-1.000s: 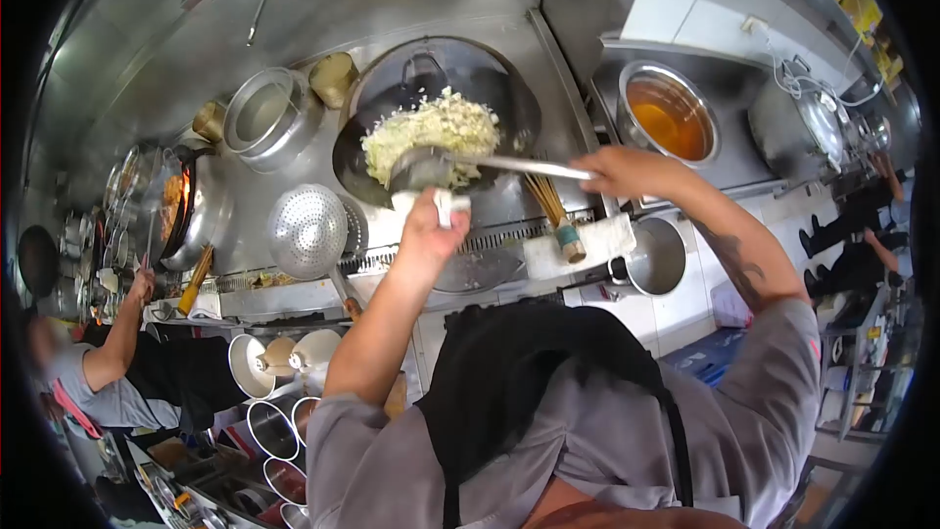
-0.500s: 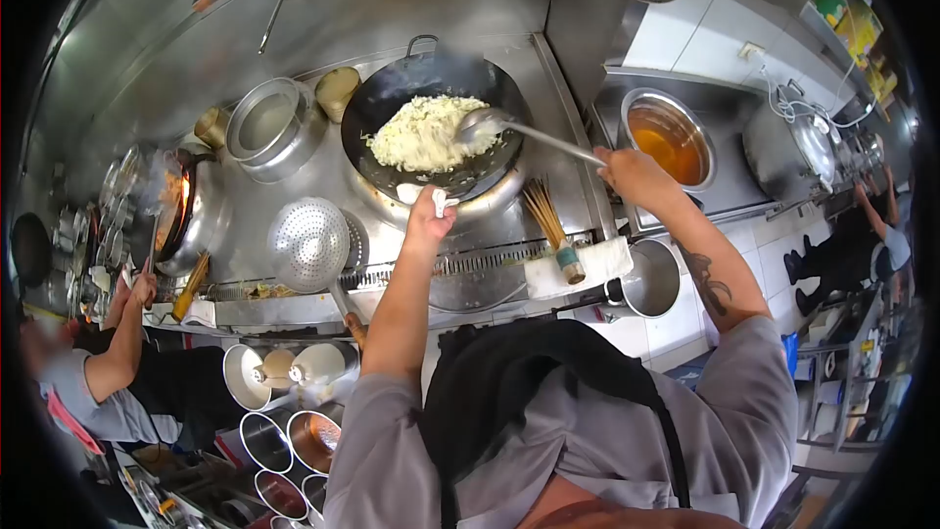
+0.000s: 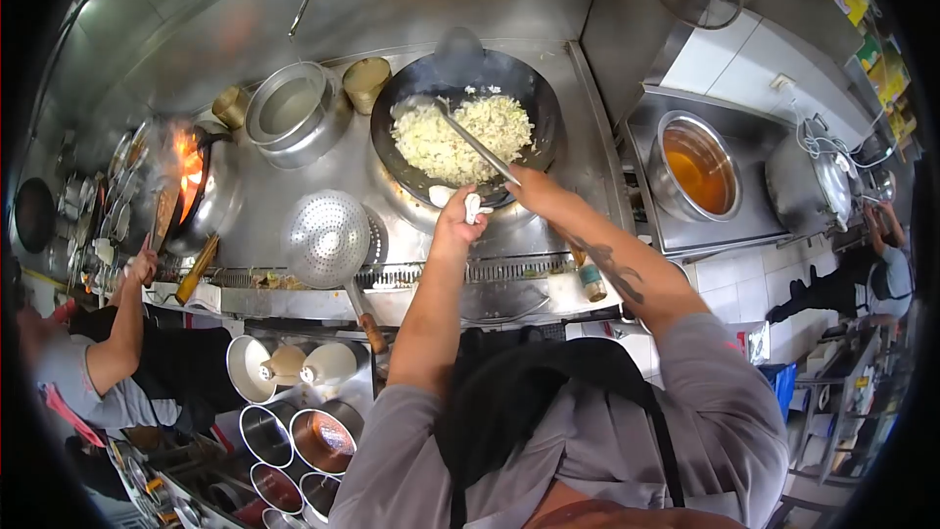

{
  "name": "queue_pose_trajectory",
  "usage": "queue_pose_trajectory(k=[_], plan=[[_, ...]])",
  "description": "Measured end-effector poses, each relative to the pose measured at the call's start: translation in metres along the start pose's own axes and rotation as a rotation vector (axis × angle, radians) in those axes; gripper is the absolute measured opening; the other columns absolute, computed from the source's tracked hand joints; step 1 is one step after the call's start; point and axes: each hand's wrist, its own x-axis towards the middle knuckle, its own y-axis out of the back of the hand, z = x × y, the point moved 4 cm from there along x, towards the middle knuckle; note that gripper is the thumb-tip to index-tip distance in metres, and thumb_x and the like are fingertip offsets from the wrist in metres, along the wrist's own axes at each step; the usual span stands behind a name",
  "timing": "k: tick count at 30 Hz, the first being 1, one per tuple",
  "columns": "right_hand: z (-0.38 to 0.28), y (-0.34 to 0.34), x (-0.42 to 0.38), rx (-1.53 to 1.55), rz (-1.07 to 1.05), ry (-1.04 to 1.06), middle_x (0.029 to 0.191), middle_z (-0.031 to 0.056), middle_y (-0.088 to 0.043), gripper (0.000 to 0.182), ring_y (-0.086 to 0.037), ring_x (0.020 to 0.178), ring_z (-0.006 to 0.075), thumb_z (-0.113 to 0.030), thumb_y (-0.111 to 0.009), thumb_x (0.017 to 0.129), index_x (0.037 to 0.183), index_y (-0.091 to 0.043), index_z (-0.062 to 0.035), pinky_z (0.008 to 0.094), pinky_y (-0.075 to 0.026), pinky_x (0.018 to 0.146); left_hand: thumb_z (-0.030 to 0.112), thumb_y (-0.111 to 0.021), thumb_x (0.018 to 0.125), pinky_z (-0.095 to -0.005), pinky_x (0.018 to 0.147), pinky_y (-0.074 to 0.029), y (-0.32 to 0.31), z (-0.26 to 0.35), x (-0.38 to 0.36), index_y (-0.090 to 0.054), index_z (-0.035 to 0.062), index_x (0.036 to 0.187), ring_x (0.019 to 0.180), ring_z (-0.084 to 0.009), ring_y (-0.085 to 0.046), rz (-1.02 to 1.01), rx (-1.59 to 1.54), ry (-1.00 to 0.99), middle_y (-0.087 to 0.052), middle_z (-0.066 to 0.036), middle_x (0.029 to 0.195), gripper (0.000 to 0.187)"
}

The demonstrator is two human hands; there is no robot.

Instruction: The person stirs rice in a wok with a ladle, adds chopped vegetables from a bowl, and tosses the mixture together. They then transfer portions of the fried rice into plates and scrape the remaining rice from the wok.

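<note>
The left hand (image 3: 458, 220) grips the white-cloth-wrapped handle of the black round wok (image 3: 534, 98) of pale fried rice (image 3: 460, 132); the right hand (image 3: 529, 188) is closed around the long steel ladle (image 3: 460, 127). No writing is legible.

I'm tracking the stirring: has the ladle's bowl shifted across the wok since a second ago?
Yes. The ladle bowl went from the wok's near rim to its far left side.
</note>
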Motion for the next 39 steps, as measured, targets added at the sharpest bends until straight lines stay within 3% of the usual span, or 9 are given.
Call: queue_pose_trajectory(k=[9,14,19,23,26,28,32,33,39], plan=[[-0.024,0.112,-0.128,-0.84,-0.109,0.049,0.08,0.0202,-0.063,0.034,-0.064,0.079,0.0371,-0.012,-0.047,0.09,0.123,-0.044,-0.0039,0.0472,-0.051,0.07,0.019,-0.049,0.089,-0.0263,0.043,-0.033,0.0,-0.024,-0.009,-0.053,0.0108,0.081,0.058,-0.0178,-0.047,-0.028,-0.147,-0.13,-0.053,-0.005,0.07,0.012],[-0.044,0.127,-0.163,-0.694,-0.239,0.065,0.079,0.0202,-0.063,0.033,-0.064,0.077,0.0365,-0.012,-0.048,0.09,0.122,-0.046,-0.0017,0.0466,-0.051,0.071,0.032,-0.041,0.095,-0.0236,0.04,-0.036,-0.049,-0.073,-0.166,-0.051,0.0143,0.089,0.055,-0.0164,-0.043,0.06,-0.132,0.021,-0.052,-0.004,0.073,0.022],[-0.025,0.117,-0.138,-0.48,-0.18,0.008,0.084,0.0207,-0.064,0.032,-0.064,0.082,0.0359,-0.02,-0.049,0.09,0.116,-0.049,-0.0022,0.0462,-0.051,0.073,0.026,-0.046,0.093,-0.0225,0.042,-0.038,-0.023,-0.062,-0.069,-0.051,0.0107,0.084,0.054,-0.0141,-0.043,-0.208,-0.066,-0.33,-0.051,-0.005,0.071,0.018],[-0.009,0.105,-0.146,-0.607,-0.091,0.1,0.08,0.0204,-0.064,0.037,-0.064,0.073,0.036,-0.022,-0.051,0.09,0.121,-0.049,-0.0032,0.0475,-0.052,0.066,0.034,-0.052,0.088,-0.0257,0.038,-0.036,0.03,-0.145,-0.117,-0.055,0.0162,0.084,0.046,-0.0165,-0.046,-0.208,-0.13,0.039,-0.05,-0.001,0.06,0.019],[0.009,0.117,-0.153,-0.348,-0.215,0.257,0.076,0.0203,-0.064,0.042,-0.064,0.067,0.0349,-0.024,-0.052,0.09,0.128,-0.048,-0.0063,0.0471,-0.052,0.062,0.03,-0.049,0.089,-0.0244,0.04,-0.036,-0.023,-0.101,-0.149,-0.056,0.0155,0.085,0.052,-0.0163,-0.048,-0.024,-0.141,-0.04,-0.053,-0.004,0.066,0.017],[-0.023,0.141,-0.153,-0.172,-0.403,-0.266,0.076,0.02,-0.064,0.04,-0.065,0.076,0.0345,-0.025,-0.054,0.089,0.126,-0.051,-0.0102,0.0443,-0.052,0.066,0.03,-0.046,0.091,-0.0234,0.041,-0.037,-0.023,-0.059,-0.085,-0.054,0.014,0.082,0.054,-0.0158,-0.047,-0.141,-0.135,-0.087,-0.052,-0.005,0.069,0.02],[0.019,0.097,-0.122,-0.48,0.008,0.02,0.081,0.0236,-0.063,0.028,-0.063,0.079,0.0401,-0.019,-0.052,0.088,0.112,-0.054,-0.0048,0.0479,-0.05,0.071,0.032,-0.047,0.091,-0.0249,0.039,-0.037,0.015,-0.108,-0.084,-0.055,0.0118,0.084,0.047,-0.0164,-0.043,-0.1,0.392,-0.55,-0.048,-0.003,0.059,0.023],[-0.008,0.103,-0.143,-0.422,-0.048,0.034,0.085,0.0245,-0.063,0.03,-0.062,0.082,0.0407,-0.02,-0.05,0.088,0.114,-0.052,-0.004,0.0501,-0.048,0.076,0.033,-0.047,0.091,-0.0257,0.038,-0.036,0.032,-0.133,-0.1,-0.055,0.0125,0.084,0.046,-0.0164,-0.043,-0.103,-0.061,-0.055,-0.046,-0.002,0.056,0.024],[-0.006,0.12,-0.146,-0.229,-0.262,0.081,0.093,0.0206,-0.065,0.037,-0.063,0.086,0.036,-0.023,-0.056,0.088,0.119,-0.054,-0.0027,0.0446,-0.049,0.081,0.028,-0.045,0.091,-0.0246,0.041,-0.035,-0.019,-0.051,-0.08,-0.051,0.0112,0.079,0.051,-0.015,-0.043,-0.182,-0.138,-0.102,-0.046,-0.003,0.063,0.021]])
